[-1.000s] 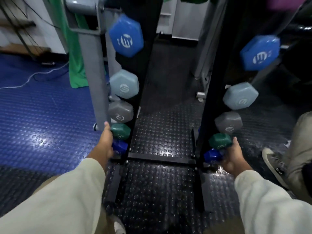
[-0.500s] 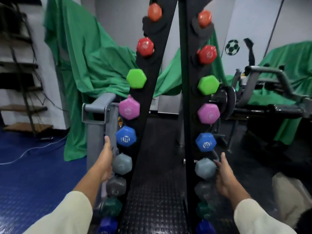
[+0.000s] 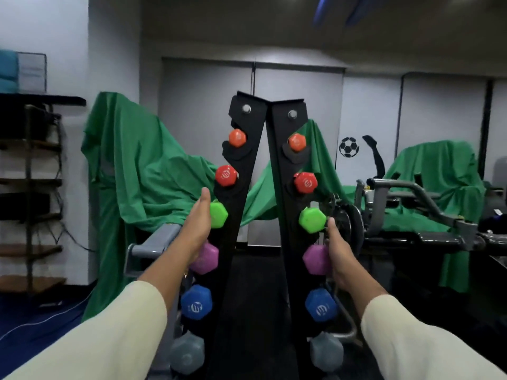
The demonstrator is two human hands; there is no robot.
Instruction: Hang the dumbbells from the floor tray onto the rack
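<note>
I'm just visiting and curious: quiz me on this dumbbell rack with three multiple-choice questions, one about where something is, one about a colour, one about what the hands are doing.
1. Where do the orange dumbbells sit on the rack?
A. Topmost
B. Lowest
C. On the floor

2. What colour are the dumbbells directly below the lime green dumbbells?
A. Red
B. Purple
C. Yellow

3. What is the left hand doing?
A. Lifting a dumbbell clear of the rack
B. Lying flat and open against the dumbbell ends
C. Clenched in an empty fist

Answers:
1 A: nothing hangs above them.
2 B: the purple dumbbells come next down.
3 B: its fingers are straight beside the green end; the right hand reaches up likewise.
</note>
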